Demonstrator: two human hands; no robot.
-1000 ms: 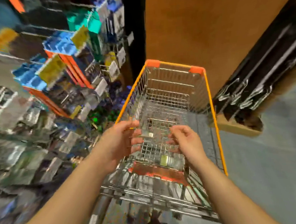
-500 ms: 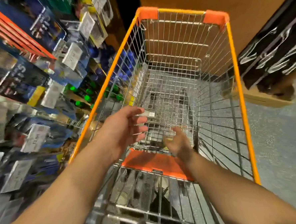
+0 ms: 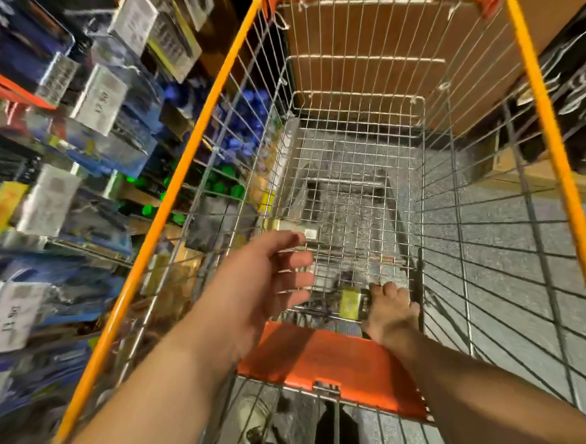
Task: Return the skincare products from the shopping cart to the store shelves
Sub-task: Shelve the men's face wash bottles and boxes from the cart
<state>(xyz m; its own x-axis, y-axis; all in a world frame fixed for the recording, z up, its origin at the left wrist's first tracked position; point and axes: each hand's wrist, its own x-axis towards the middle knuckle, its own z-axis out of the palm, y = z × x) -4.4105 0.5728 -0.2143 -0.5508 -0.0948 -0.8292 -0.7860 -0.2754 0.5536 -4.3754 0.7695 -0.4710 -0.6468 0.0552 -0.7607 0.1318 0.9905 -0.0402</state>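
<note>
Store shelves (image 3: pixel 74 139) crowded with blurred packets and price tags fill the left of the frame, and a brown panel with dark stock closes the upper right; the grey floor shows through the wire. Your shopping cart (image 3: pixel 167 209), orange-railed, takes the centre, and it looks nearly cleared. One skincare product (image 3: pixel 353 302), a small yellow-green and dark pack, lies on the cart floor at the near end, just above the orange seat flap (image 3: pixel 327 360). Your right hand (image 3: pixel 391 310) is down in the basket beside that pack and touching it; whether its fingers have closed on the pack cannot be told from this view. Your left hand (image 3: pixel 254 286) hovers over the near left of the basket, fingers (image 3: pixel 294 263) spread and holding nothing. Judgement: the step in hand is the pickup of a remaining item. The next move calls for a firm pinch, a lift straight up past the flap and rail, then a turn to the shelves at left. Obstruction: the flap and side wires crowd the wrist; the hanging tags may snag placement.
</note>
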